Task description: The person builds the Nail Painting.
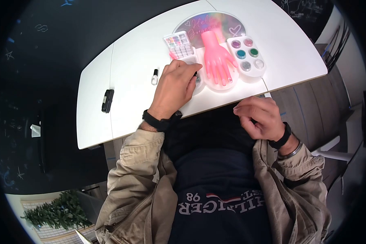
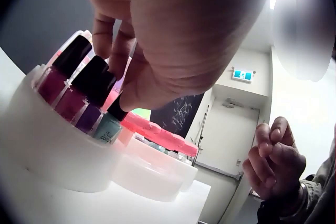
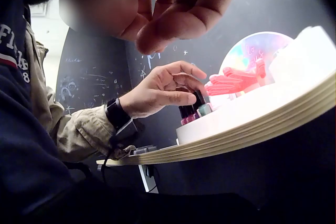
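My left hand [image 1: 173, 86] is over the round white holder at the left of the nail-art set. Its thumb and fingers pinch the black cap [image 2: 116, 107] of a teal nail polish bottle [image 2: 107, 128], which stands in that holder [image 2: 63, 153]. Beside it stand nail polish bottles [image 2: 55, 85] in pink and purple with black caps. My right hand [image 1: 259, 116] hovers off the table's front edge, fingers loosely bent, with nothing in them. Between the hands, a pink model hand [image 1: 217, 61] lies on a white base, a small decoration on one nail.
Right of the model hand stands a white tray [image 1: 248, 73] of several glitter pots. An opened case [image 1: 179, 42] of nails and an oval backboard [image 1: 191, 24] stand behind. A white polish bottle [image 1: 154, 77] and a black case [image 1: 107, 101] sit on the left of the table [image 1: 130, 57].
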A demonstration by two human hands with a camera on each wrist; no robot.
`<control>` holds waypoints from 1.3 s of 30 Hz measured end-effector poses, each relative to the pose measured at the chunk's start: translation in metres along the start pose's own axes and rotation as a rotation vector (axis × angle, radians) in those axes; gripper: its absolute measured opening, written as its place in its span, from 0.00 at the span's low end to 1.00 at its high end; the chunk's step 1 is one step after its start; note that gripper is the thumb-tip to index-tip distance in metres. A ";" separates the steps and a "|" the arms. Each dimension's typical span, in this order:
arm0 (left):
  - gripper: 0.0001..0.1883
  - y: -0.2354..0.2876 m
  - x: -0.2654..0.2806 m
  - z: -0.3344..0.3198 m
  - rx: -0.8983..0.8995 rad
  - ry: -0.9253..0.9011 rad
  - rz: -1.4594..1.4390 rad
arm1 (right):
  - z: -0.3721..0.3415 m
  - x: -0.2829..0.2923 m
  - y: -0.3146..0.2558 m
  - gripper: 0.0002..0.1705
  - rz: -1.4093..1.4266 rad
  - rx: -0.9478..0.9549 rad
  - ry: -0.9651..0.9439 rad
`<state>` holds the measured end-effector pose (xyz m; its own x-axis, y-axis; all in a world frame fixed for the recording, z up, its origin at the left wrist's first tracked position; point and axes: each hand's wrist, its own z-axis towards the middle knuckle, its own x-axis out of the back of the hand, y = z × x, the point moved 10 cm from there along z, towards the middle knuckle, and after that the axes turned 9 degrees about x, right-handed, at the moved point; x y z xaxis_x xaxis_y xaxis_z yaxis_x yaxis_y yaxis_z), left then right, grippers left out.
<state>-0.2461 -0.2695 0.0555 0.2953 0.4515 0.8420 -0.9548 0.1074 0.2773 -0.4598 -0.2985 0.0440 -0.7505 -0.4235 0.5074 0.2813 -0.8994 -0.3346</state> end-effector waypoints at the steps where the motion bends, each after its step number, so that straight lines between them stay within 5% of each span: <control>1: 0.20 -0.001 0.000 0.000 0.003 0.005 0.006 | 0.000 0.000 -0.001 0.12 -0.006 0.004 0.001; 7: 0.20 -0.019 0.010 0.001 0.116 0.026 -0.195 | 0.001 0.000 -0.001 0.13 -0.005 0.018 0.009; 11: 0.22 -0.034 0.038 0.005 0.075 0.129 -0.072 | 0.001 0.001 -0.001 0.13 0.003 0.018 0.014; 16: 0.18 -0.105 0.058 0.000 0.392 0.130 -0.035 | 0.001 0.001 -0.002 0.13 0.007 0.020 0.024; 23: 0.17 -0.186 0.013 -0.029 0.663 -0.061 0.081 | 0.002 0.000 -0.002 0.12 0.000 0.018 0.010; 30: 0.20 -0.181 -0.014 -0.031 0.544 -0.104 0.087 | 0.002 0.000 -0.002 0.13 0.001 0.006 -0.003; 39: 0.12 -0.072 0.089 -0.003 0.431 0.117 -0.070 | 0.001 0.000 -0.001 0.13 0.003 0.012 0.015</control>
<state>-0.1506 -0.2344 0.1093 0.3291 0.5560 0.7633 -0.8236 -0.2264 0.5200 -0.4597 -0.2976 0.0452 -0.7583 -0.4250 0.4943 0.2912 -0.8992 -0.3265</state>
